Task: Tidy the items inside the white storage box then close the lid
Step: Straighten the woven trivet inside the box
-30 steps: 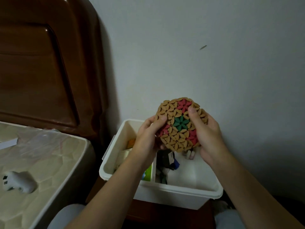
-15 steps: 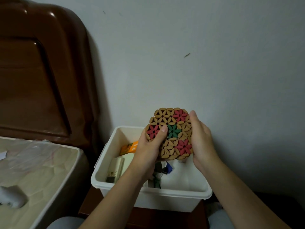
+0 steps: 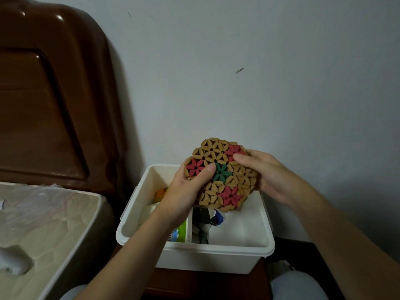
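Note:
A round woven coaster (image 3: 220,161), tan with red and green flower shapes, is held above the open white storage box (image 3: 194,250). My left hand (image 3: 186,191) grips its left edge, thumb on the face. My right hand (image 3: 268,176) grips its right edge. The box has a divider; its left compartment holds an orange packet (image 3: 161,193) and a green-and-white carton (image 3: 179,232). Dark small items (image 3: 207,221) lie just right of the divider. The box's lid is not in view.
The box stands on a dark wooden bedside stand (image 3: 207,282) against a grey wall. A mattress (image 3: 54,224) with a clear plastic bag and a white object (image 3: 13,260) lies to the left, below a brown headboard (image 3: 49,94).
The coaster has turned in my hands and tilted more face-up, staying above the box. The camera view shifted, and both hands keep their hold.

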`<state>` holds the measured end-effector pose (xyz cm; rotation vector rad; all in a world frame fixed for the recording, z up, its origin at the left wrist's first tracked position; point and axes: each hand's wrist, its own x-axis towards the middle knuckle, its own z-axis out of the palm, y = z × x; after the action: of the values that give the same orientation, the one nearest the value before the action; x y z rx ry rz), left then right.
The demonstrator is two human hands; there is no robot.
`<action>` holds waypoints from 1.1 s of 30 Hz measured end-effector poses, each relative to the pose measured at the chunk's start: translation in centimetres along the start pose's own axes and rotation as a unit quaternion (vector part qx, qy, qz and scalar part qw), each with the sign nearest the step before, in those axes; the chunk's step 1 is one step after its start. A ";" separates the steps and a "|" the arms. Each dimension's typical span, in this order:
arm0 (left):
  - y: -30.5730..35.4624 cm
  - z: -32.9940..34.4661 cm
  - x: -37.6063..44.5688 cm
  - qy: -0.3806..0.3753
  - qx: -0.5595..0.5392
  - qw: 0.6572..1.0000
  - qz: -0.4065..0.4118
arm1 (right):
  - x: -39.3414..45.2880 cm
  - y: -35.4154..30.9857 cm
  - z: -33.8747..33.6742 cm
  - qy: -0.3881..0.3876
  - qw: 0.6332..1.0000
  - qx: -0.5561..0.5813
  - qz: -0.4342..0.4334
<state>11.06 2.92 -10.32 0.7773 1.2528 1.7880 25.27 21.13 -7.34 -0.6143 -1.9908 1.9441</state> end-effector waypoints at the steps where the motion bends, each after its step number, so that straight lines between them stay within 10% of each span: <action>1: -0.3 -0.2 -0.1 -0.010 0.015 1.000 -0.008 | 0.1 0.0 -0.8 -0.032 0.999 -0.028 0.014; 11: -5.6 -1.7 0.9 -0.068 0.194 0.970 -0.132 | 2.1 3.2 -2.6 -0.068 0.962 -0.260 0.056; 15: -6.9 -3.5 2.9 -0.027 0.354 0.934 -0.047 | 3.3 5.1 -3.1 -0.084 0.922 -0.367 0.092; 18: -7.3 -4.3 4.9 -0.001 0.497 0.867 0.041 | 4.7 6.6 -2.5 -0.117 0.902 -0.396 0.124; 24: -8.9 -5.4 7.8 -0.166 0.732 0.658 -0.061 | 8.0 9.3 -1.0 -0.190 0.839 -0.455 0.229; 33: -11.9 -8.4 8.7 -0.187 0.759 0.623 0.033 | 11.3 12.5 1.5 -0.267 0.738 -0.494 0.375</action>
<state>2.95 8.99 -23.93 1.9184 2.2663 0.0608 16.02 25.36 -20.83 -1.3861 -3.6015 1.2046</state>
